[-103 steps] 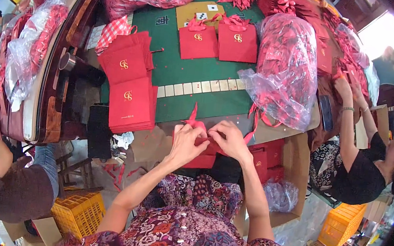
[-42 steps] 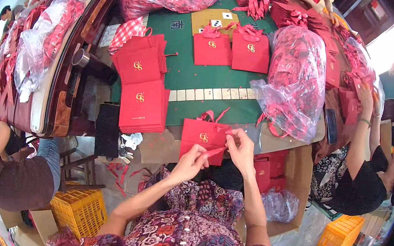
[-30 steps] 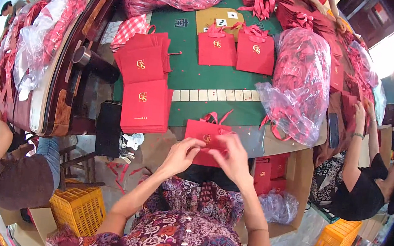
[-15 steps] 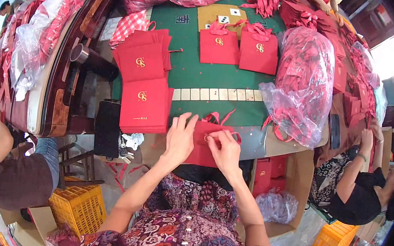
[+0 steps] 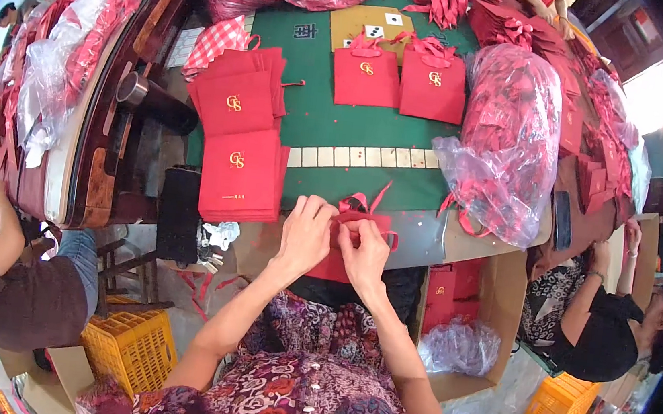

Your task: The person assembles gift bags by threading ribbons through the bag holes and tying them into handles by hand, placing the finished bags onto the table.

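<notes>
At centre, a red bag (image 5: pixel 331 267) with matching ribbon (image 5: pixel 381 198)

Beyond the right hand (image 5: pixel 365 252), green felt (image 5: pixel 336 127) is leaving passage, stacked red gift bags (image 5: pixel 234 138) and a plastic sack (image 5: pixel 511 129) blocking either side.

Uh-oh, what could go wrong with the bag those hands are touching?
The left hand and right hand crowd the red bag, so it might crease. Its ribbon sticks up and could snag. The stack of red bags sits near the edge of the green table, so a bump might slide some off.
</notes>
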{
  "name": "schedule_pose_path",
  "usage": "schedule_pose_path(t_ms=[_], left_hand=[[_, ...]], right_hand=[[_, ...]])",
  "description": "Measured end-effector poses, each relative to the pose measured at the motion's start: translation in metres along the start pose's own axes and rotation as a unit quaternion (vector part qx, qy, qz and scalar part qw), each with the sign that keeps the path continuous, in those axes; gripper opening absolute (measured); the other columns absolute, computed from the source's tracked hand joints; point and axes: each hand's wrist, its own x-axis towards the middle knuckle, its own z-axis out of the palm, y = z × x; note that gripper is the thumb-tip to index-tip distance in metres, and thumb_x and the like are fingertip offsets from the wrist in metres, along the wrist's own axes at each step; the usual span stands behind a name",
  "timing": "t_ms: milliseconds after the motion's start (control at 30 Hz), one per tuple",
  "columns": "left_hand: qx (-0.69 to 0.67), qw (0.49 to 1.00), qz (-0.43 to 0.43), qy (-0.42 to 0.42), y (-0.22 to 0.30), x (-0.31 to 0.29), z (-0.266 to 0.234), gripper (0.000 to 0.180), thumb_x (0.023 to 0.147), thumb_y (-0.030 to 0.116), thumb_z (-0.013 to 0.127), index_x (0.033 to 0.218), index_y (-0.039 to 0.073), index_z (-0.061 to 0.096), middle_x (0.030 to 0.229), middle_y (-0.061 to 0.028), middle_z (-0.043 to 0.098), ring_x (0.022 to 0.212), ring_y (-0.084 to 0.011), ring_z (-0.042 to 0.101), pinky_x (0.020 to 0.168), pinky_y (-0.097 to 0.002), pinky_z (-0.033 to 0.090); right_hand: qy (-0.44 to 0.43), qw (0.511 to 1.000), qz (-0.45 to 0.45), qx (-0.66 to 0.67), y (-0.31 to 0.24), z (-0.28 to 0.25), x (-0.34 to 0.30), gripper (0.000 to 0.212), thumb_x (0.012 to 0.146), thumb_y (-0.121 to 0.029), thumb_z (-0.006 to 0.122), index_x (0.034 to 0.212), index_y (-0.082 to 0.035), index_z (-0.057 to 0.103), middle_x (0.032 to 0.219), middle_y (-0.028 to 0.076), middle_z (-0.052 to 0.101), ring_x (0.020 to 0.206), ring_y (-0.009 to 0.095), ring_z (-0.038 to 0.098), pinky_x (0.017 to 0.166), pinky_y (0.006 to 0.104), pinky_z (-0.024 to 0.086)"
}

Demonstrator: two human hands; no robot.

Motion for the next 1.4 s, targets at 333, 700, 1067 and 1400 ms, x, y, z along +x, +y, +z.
schedule_pose_path(t_ms=[333, 700, 1067, 1400], left_hand=[[0.007, 0.999, 0.043, -0.021, 0.001, -0.002, 0.001, 0.021, 0.079, -0.001, 0.061, 0.099, 0.004, 0.059, 0.095, -0.0128, 0.057, 0.091, -0.0335, 0.056, 0.077, -0.0432, 0.049], [-0.162, 0.985, -0.058, -0.023, 0.004, -0.009, 0.008, 0.013, 0.087, 0.005, 0.061, 0.1, 0.003, 0.059, 0.092, -0.0136, 0.066, 0.086, -0.0336, 0.062, 0.073, -0.0433, 0.051], [-0.129, 0.991, 0.044, 0.004, 0.012, -0.007, 0.002, 0.018, 0.077, 0.008, 0.077, 0.089, 0.006, 0.063, 0.088, -0.0085, 0.065, 0.083, -0.0302, 0.059, 0.072, -0.039, 0.049], [-0.141, 0.988, 0.068, 0.001, 0.01, -0.003, -0.002, 0.013, 0.079, 0.006, 0.074, 0.088, 0.006, 0.065, 0.088, -0.008, 0.06, 0.086, -0.0295, 0.058, 0.075, -0.0388, 0.05]], right_hand=[[0.03, 0.999, 0.005, 0.013, -0.005, 0.001, -0.007, 0.013, 0.086, -0.012, 0.071, 0.088, -0.003, 0.061, 0.082, 0.013, 0.064, 0.071, 0.031, 0.065, 0.063, 0.042, 0.05], [-0.02, 0.997, -0.054, -0.043, -0.007, -0.013, -0.007, 0.015, 0.086, -0.01, 0.069, 0.098, -0.006, 0.06, 0.086, 0.013, 0.06, 0.075, 0.035, 0.064, 0.062, 0.0444, 0.051], [-0.206, 0.975, -0.086, -0.013, 0.003, -0.056, 0.041, 0.013, 0.088, -0.017, 0.066, 0.091, -0.005, 0.07, 0.09, 0.013, 0.068, 0.087, 0.036, 0.066, 0.076, 0.0444, 0.053], [-0.278, 0.942, 0.059, 0.178, 0.035, -0.032, 0.058, 0.019, 0.085, -0.02, 0.068, 0.087, -0.001, 0.072, 0.08, 0.011, 0.072, 0.076, 0.018, 0.068, 0.072, 0.0324, 0.053]])
